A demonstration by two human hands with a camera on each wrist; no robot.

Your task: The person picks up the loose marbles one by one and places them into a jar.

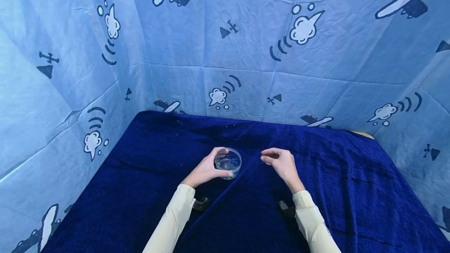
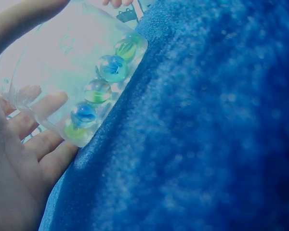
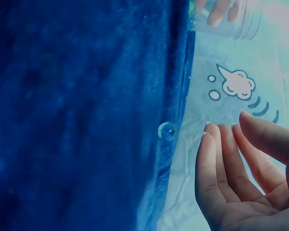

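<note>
A clear plastic jar (image 1: 228,161) stands on the dark blue cloth, with my left hand (image 1: 207,169) gripping its side between thumb and fingers. Several glass marbles (image 2: 111,68) with blue and green swirls lie along the jar's bottom. To the right of the jar, my right hand (image 1: 281,163) hovers close over the cloth. Its fingers (image 3: 231,159) curve loosely, the thumb stands apart from them, and nothing shows in between. One blue-tinted marble (image 3: 167,131) rests on the cloth just beyond those fingertips. The jar's mouth faces up, uncovered.
Dark blue velvety cloth (image 1: 327,179) with soft folds covers the table. Light blue sheets (image 1: 246,46) printed with planes and clouds hang behind and at both sides. A yellow edge (image 1: 365,135) peeks out at the back right corner.
</note>
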